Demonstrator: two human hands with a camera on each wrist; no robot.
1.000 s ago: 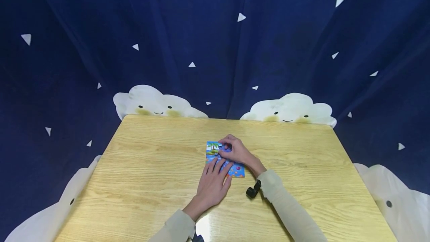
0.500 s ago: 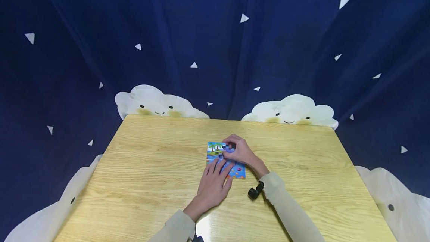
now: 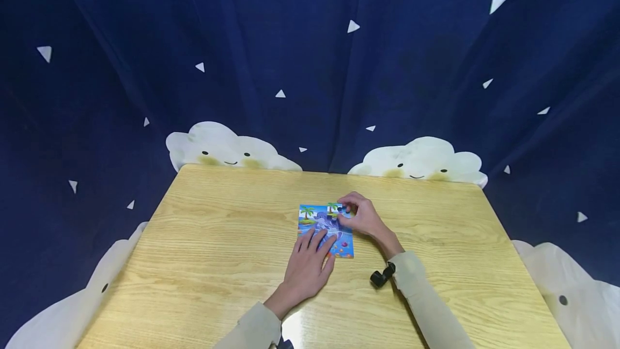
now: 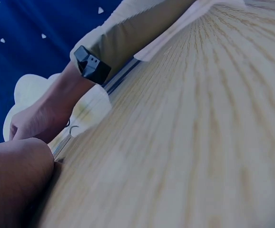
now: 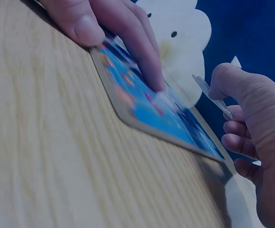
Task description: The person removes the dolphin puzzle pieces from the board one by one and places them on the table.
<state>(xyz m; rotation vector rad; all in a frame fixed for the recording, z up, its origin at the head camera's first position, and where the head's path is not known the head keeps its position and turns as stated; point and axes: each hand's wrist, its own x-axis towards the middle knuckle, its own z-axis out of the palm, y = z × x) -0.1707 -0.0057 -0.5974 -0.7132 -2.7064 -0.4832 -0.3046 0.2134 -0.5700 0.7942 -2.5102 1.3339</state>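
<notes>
Wooden table, navy curtain, white clouds

The left hand lies back up, its fingers spread and pointing forward, thumb out to the right. The right hand, farther forward and to the right, pinches between thumb and curled fingers. The beige-sleeved left forearm and right forearm slant inward.

Navy cloud-print curtain, pale wooden table
</notes>
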